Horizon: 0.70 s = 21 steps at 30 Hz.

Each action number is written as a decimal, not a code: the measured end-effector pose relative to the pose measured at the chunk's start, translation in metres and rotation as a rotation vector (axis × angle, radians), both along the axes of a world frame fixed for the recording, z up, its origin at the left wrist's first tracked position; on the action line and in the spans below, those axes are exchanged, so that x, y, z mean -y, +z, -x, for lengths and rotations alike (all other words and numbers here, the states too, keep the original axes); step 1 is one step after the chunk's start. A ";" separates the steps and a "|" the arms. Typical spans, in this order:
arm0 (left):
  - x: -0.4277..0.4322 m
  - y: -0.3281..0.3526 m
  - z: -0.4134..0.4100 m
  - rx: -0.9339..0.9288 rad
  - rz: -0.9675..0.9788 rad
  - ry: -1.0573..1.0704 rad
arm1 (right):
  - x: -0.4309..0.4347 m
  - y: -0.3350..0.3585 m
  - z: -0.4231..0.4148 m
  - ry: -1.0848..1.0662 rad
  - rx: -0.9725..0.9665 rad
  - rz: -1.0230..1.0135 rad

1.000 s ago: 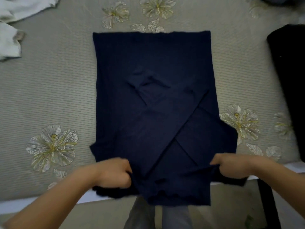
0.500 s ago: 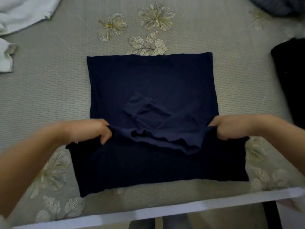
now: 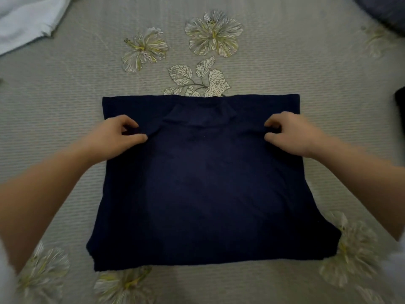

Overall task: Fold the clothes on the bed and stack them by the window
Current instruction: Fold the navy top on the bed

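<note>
Bed (image 3: 54,128) covered by a ribbed beige mat with pale flower prints; everything placed relative to the navy top (image 3: 203,194).

- Top lies flat at the middle of the bed, doubled over. Its near edge looks like a closed fold. Outline roughly square, a little wider than deep, so the long axis runs left to right.
- Both forearms come in over its near corners.
- Left hand (image 3: 114,139) on the top's far-left part, thumb and fingers closed in a pinch on the upper layer. Right hand (image 3: 295,137) mirrors it on the far-right part, also pinching cloth. Both sit level, neither nearer.
- The upper layer's loose edge lies just beyond the fingertips, short of the top's far edge. A small ridge of cloth sits between the hands.
- Leaf print (image 3: 197,82) just beyond the far edge.
- White cloth (image 3: 24,20) well beyond, far left. Dark cloth (image 3: 385,9) far right. Black item (image 3: 400,102) at the right frame edge, too cropped to identify.

Judgement: the half fold is nearly laid. Next likely move is to set that loose edge down and smooth it. Window not in view.
</note>
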<state>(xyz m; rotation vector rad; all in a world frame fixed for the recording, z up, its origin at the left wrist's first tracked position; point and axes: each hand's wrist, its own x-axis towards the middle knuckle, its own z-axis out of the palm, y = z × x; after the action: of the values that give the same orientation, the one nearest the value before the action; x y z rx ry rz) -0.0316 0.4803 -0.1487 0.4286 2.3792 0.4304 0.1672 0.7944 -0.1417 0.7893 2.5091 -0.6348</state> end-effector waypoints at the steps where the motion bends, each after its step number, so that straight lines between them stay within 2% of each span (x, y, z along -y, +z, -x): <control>1: 0.001 -0.004 -0.003 -0.046 -0.024 -0.006 | -0.001 -0.005 -0.003 -0.030 -0.062 0.013; 5: 0.005 -0.013 -0.012 -0.234 -0.200 -0.012 | -0.008 -0.019 -0.009 -0.073 -0.217 0.077; 8: 0.007 -0.009 -0.007 -0.355 -0.345 0.016 | -0.015 -0.018 -0.007 -0.210 -0.358 0.193; 10: 0.006 -0.006 0.000 -0.417 -0.378 0.060 | -0.020 -0.018 -0.004 -0.293 -0.446 0.192; 13: -0.003 -0.013 0.006 -0.460 -0.326 0.137 | -0.018 -0.023 -0.003 -0.342 -0.470 0.128; 17: -0.018 -0.028 -0.020 -0.498 -0.019 0.114 | 0.000 -0.035 -0.012 -0.285 -0.385 -0.046; 21: -0.040 -0.026 -0.059 -0.590 -0.105 -0.170 | 0.019 -0.036 -0.011 -0.210 -0.396 -0.167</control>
<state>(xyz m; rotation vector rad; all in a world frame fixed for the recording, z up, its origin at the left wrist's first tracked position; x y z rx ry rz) 0.0274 0.5205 -0.1744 0.9015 2.8558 0.3881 0.1779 0.7757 -0.1778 1.0902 2.8906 -0.7163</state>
